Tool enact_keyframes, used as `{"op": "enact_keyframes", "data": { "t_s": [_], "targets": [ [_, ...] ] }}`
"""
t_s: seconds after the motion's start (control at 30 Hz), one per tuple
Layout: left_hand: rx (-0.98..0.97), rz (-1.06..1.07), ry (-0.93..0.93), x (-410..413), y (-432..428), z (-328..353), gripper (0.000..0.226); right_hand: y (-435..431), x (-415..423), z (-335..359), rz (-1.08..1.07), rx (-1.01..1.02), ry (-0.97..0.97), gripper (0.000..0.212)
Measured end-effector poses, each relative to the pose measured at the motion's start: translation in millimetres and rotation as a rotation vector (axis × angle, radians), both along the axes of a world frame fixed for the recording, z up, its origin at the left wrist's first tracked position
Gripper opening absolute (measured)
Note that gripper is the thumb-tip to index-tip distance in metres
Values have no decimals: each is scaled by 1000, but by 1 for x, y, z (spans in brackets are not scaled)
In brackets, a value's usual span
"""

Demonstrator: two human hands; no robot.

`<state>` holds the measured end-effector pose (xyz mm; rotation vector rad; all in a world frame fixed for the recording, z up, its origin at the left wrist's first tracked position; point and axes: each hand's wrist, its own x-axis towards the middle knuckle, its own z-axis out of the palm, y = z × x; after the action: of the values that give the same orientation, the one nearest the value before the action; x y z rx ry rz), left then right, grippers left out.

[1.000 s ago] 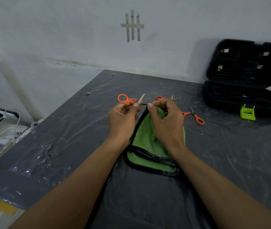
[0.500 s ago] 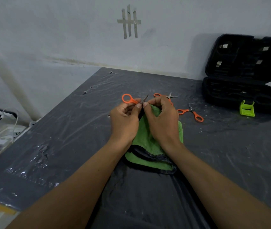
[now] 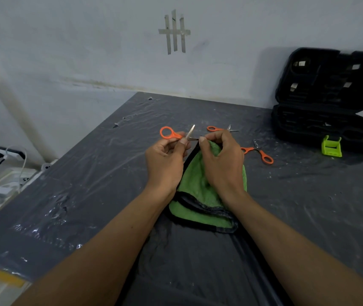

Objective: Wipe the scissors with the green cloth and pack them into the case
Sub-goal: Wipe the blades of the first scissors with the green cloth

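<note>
Bare table (image 3: 308, 206) right of the green cloth (image 3: 198, 180); two loose scissors (image 3: 257, 151) before the open case (image 3: 322, 129).

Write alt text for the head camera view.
A person's left hand holds small orange-handled scissors, blades open, while the right hand pinches a green cloth with black edging at one blade. Two more orange scissors lie on the dark plastic-covered table near an open black case.
</note>
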<state>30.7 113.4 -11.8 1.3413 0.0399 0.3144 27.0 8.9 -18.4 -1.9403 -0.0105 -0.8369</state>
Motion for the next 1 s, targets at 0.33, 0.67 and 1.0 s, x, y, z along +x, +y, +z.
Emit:
{"op": "enact_keyframes", "data": {
  "t_s": [0.33,0.67,1.0],
  "targets": [
    [150,-23,-75,0,3,-2,20,3,-1,0,59,-77,13,9],
    [30,33,-84,4,15,5,37,-6,1,-1,40,86,102,10],
    [106,-28,-51,4,17,10,16,-5,0,0,189,49,3,5]
  ]
}}
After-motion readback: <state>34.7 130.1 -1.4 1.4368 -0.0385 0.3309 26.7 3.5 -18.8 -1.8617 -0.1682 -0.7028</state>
